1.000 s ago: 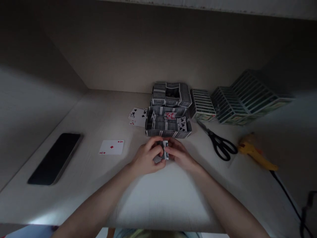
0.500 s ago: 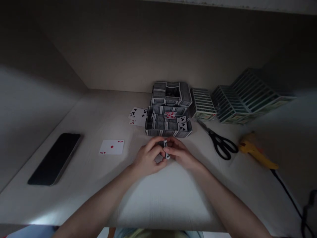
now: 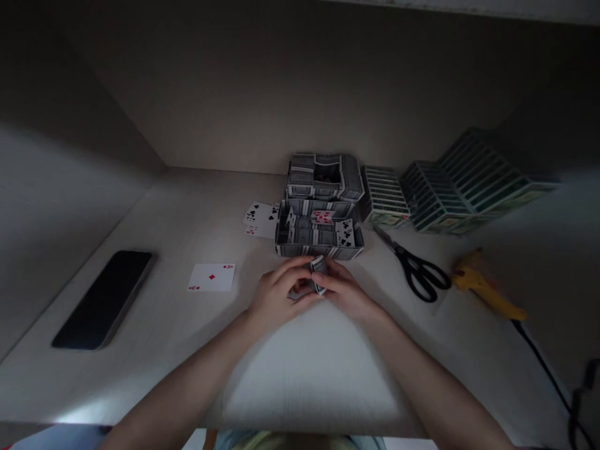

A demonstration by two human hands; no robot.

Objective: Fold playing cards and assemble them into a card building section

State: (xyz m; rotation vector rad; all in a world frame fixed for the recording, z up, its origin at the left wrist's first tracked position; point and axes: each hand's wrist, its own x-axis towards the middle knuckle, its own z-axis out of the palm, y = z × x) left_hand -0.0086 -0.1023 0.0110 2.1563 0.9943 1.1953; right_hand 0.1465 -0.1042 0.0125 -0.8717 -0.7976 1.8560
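Observation:
Between my hands is a folded playing card [image 3: 319, 267] with a dark patterned back and white edges. My left hand [image 3: 285, 287] grips it from the left with bent fingers, and my right hand [image 3: 344, 289] pinches it from the right, thumb on the near face. Just beyond them stands an open box made of playing cards [image 3: 323, 252], with several cards inside, a red one and a black-suited one among them. A second card structure [image 3: 300, 178] with a square opening stands behind that box. An ace of diamonds [image 3: 212, 277] lies face up to the left.
Loose cards [image 3: 260, 215] lie left of the box. A black phone [image 3: 105, 300] rests at far left. To the right are black-handled scissors [image 3: 417, 272], a yellow glue gun [image 3: 490, 290] with a cord, and striped card stacks [image 3: 384, 194]. Walls enclose the table's back and sides.
The folded card has tilted and turned, showing more of its patterned face. My left fingers have straightened somewhat, and my right thumb has shifted slightly up and to the right with the card.

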